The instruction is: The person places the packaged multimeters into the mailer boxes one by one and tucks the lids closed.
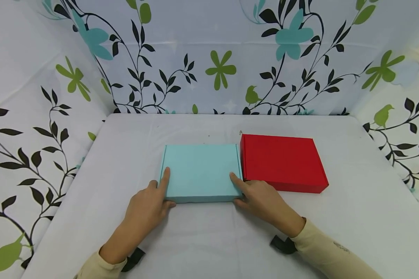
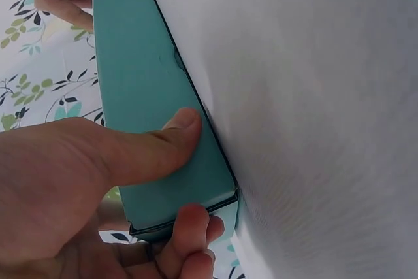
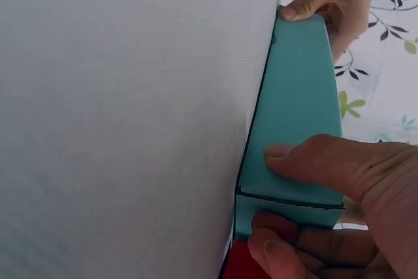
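A flat light-blue cardboard box lies closed on the white-covered table, between both hands. My left hand grips its near left corner, index finger along the top edge. In the left wrist view that hand's thumb presses the front face while the other fingers curl at the side. At the near right corner, my right hand holds the box likewise, its thumb on the front face in the right wrist view. A closed red box sits just right of the blue one, close beside the right hand.
The white cloth covers the tabletop. Patterned curtains with leaves and flowers hang behind the table and at both sides. Black straps show under the wrists.
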A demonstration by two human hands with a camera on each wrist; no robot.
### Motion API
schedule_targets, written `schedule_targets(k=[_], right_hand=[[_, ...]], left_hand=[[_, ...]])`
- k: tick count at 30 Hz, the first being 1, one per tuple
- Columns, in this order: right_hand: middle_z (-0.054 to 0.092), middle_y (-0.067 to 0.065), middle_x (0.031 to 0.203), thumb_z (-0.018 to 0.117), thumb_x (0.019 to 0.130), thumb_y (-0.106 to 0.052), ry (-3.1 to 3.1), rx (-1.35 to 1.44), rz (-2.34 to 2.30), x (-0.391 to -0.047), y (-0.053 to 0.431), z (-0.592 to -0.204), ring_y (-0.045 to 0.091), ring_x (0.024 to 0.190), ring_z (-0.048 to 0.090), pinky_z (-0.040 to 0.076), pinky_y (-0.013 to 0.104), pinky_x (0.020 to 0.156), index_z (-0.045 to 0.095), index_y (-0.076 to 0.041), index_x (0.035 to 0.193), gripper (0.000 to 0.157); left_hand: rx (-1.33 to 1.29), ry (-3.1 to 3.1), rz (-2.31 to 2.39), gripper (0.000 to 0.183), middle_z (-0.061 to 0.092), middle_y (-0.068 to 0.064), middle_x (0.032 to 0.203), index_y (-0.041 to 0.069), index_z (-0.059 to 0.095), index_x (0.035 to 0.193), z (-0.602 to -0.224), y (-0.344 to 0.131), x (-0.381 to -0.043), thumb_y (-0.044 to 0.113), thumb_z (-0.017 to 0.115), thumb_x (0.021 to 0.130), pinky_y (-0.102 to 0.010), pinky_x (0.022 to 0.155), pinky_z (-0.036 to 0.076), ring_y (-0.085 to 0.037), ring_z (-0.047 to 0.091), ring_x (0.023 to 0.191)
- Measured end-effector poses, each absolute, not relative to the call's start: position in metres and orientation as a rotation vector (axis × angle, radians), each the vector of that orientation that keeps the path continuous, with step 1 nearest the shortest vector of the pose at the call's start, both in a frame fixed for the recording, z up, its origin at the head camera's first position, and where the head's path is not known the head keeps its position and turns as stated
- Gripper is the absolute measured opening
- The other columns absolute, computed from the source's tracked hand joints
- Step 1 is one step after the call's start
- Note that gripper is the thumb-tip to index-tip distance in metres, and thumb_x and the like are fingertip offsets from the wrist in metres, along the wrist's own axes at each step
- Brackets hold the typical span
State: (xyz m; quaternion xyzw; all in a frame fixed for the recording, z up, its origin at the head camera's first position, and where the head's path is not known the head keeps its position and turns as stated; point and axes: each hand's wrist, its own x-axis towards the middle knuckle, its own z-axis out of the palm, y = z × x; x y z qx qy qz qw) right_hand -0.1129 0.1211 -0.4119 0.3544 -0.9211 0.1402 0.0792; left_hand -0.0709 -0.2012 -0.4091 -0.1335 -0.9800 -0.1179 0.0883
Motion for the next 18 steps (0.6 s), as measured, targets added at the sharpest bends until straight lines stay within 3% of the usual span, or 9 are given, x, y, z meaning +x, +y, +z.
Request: schedule_targets(k=[7,12,15,18], right_hand=[[0.072,0.008,0.08,0.094,0.078,-0.017,-2.742,0.998,0.463,-0.114,0.114,-0.414,0.019,0.065,0.068,0.055,0.027,0.059,0.062,-0.003,0.141,0.073],[0.068,0.0,0.075,0.092,0.081,-0.017,-2.773,1.007,0.584,-0.116,0.112,-0.412,0.01,0.063,0.061,0.05,0.021,0.058,0.062,-0.005,0.142,0.069],[0.067,-0.005,0.076,0.09,0.083,-0.021,-2.75,1.019,0.654,-0.118,0.115,-0.403,0.006,0.062,0.058,0.049,0.02,0.058,0.065,-0.006,0.138,0.063],[0.072,-0.003,0.084,0.087,0.085,-0.02,-2.643,0.989,0.741,-0.124,0.122,-0.391,0.009,0.067,0.064,0.054,0.025,0.06,0.069,-0.005,0.133,0.054]], left_hand=[[-0.372,-2.937,-0.396,0.098,0.063,-0.024,0.093,-0.003,0.039,0.157,-0.409,-0.208,-0.078,0.021,0.093,0.079,-0.039,0.045,0.049,-0.026,0.059,0.055],[-0.332,-3.004,-0.392,0.098,0.064,-0.028,0.102,0.0,0.037,0.158,-0.403,-0.216,-0.083,0.024,0.093,0.081,-0.043,0.048,0.05,-0.033,0.063,0.06],[-0.333,-3.04,-0.354,0.098,0.065,-0.028,0.104,-0.001,0.039,0.157,-0.396,-0.219,-0.084,0.037,0.09,0.083,-0.047,0.053,0.052,-0.035,0.063,0.063],[-0.316,-3.033,-0.356,0.099,0.062,-0.032,0.116,-0.002,0.04,0.157,-0.387,-0.219,-0.087,0.056,0.08,0.087,-0.058,0.071,0.053,-0.044,0.066,0.082]])
